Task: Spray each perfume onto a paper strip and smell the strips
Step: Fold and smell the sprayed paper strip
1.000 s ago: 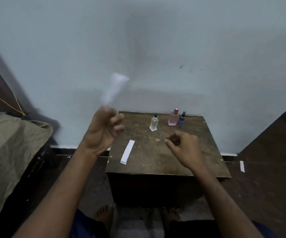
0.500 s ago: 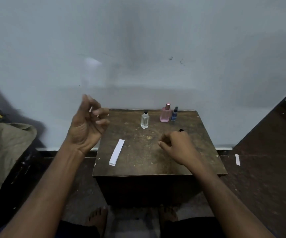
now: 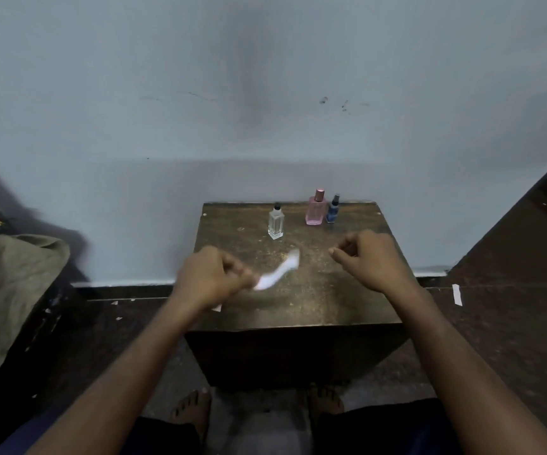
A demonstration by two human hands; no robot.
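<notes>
Paper strip (image 3: 278, 273), blurred, juts rightward from my left hand (image 3: 211, 278), pinched at its near end over the table (image 3: 331, 300). My right hand (image 3: 369, 259) hovers curled, holding nothing, near the bottles (image 3: 315, 208).

A small dark wooden worktop (image 3: 315, 300) is standing against a pale blue-grey wall (image 3: 265, 93) — smudged with a dark vertical stain and a few small marks. At the left, an olive-drab cloth (image 3: 13, 290) is lying draped over something. The dark floor (image 3: 511, 307) is showing white scraps at the right — what they are is unclear.
</notes>
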